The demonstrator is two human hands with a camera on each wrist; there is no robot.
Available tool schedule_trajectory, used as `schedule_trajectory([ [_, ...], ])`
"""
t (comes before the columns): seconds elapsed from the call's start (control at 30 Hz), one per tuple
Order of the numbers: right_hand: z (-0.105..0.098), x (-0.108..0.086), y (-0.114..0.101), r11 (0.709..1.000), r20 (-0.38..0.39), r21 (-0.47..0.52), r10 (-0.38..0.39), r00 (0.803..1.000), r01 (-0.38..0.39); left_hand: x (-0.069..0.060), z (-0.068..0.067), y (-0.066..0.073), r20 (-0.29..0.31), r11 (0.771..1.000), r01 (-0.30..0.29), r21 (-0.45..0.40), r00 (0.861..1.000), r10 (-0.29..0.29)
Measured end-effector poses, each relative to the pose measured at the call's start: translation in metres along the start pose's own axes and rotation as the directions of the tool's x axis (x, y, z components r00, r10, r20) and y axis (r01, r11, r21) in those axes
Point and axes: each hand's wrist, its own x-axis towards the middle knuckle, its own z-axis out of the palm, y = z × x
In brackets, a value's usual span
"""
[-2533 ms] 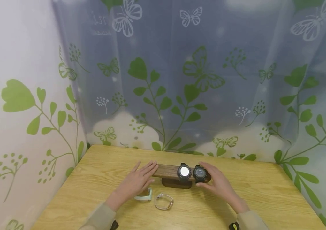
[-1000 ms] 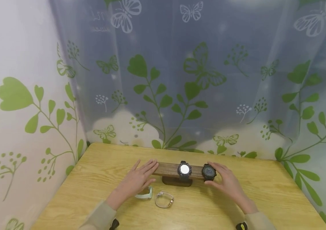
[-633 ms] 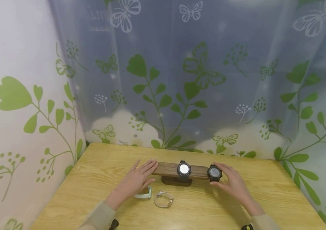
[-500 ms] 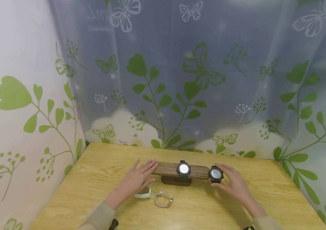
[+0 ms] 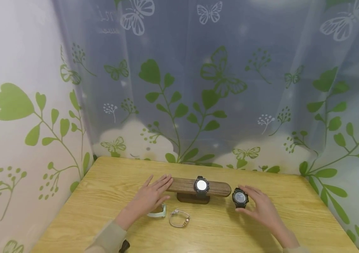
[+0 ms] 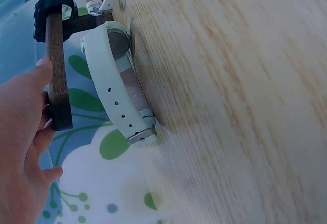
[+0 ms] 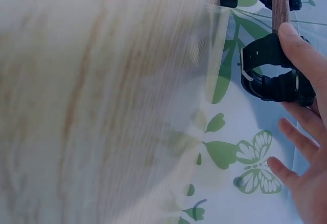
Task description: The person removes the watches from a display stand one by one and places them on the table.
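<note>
In the head view a dark wooden watch stand [image 5: 185,187] carries one black watch [image 5: 201,185] with a bright face near its middle. My left hand [image 5: 146,199] rests its fingers on the stand's left end; the left wrist view shows that hand [image 6: 20,132] at the end of the bar [image 6: 59,81]. Beyond the stand's right end, my right hand [image 5: 261,207] pinches a second black watch [image 5: 240,198] between thumb and fingers. Its closed strap loop [image 7: 268,52] hangs beside the right hand [image 7: 306,132] in the right wrist view, off the bar.
A mint-green watch [image 5: 162,211] lies beside my left hand, in front of the stand. To its right is a thin bracelet-like watch [image 5: 179,218]. The wooden table [image 5: 217,232] meets a curtain [image 5: 179,105] printed with leaves and butterflies at the back.
The right hand has moved right with the second black watch, sliding it along the bar and off its right end, then a little nearer the front. The left hand has stayed on the stand.
</note>
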Motion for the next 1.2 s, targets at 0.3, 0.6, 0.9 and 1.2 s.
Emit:
schedule_trajectory([
  [0.3,-0.002,-0.010,-0.009,0.999,0.053,-0.020,-0.036,0.998,0.038,0.000,0.000,0.000,-0.019,1.000,-0.008,-0.003,1.000,0.008],
  [0.6,0.001,-0.017,-0.023,0.997,0.122,-0.060,-0.039,0.992,0.047,0.000,-0.002,0.002,-0.019,1.000,-0.007,-0.020,1.000,0.006],
  [0.9,0.005,-0.013,-0.041,0.985,0.156,-0.077,-0.144,0.977,0.157,0.000,-0.002,0.002,-0.012,1.000,-0.001,-0.025,1.000,0.000],
  [1.2,0.009,-0.008,-0.053,0.991,0.269,-0.016,-0.127,0.955,0.136,-0.001,-0.002,0.002,-0.010,1.000,0.002,-0.020,1.000,-0.002],
])
